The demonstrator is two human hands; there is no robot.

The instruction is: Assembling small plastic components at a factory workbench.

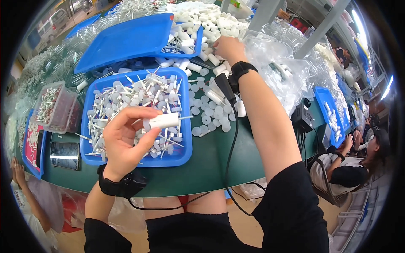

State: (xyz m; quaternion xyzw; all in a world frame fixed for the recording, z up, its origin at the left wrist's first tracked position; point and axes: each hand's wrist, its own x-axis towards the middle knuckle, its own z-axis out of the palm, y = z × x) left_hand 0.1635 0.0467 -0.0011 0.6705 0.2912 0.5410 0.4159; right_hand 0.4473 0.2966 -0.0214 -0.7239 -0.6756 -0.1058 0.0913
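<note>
My left hand (128, 137) is closed in a pinch on a white plastic cylinder (165, 121), held level above the blue tray. A frosted disc sits at the cylinder's left end and a thin rod sticks out at its right. Beneath it, the blue tray (185, 157) is heaped with thin white rods bearing frosted discs (122, 95). My right hand (230, 47) reaches to the near edge of a large pile of white cylinders (211, 19). Its fingers are bent down among them, and whatever they grip is hidden.
A tilted blue tray (126, 40) lies behind the full one. Loose frosted discs (215, 114) are scattered beside it. A black cable (231, 156) hangs across the table. At left are a phone (64, 155) and clear tubs (50, 105); clear bags (274, 63) lie right. Other people sit at both sides.
</note>
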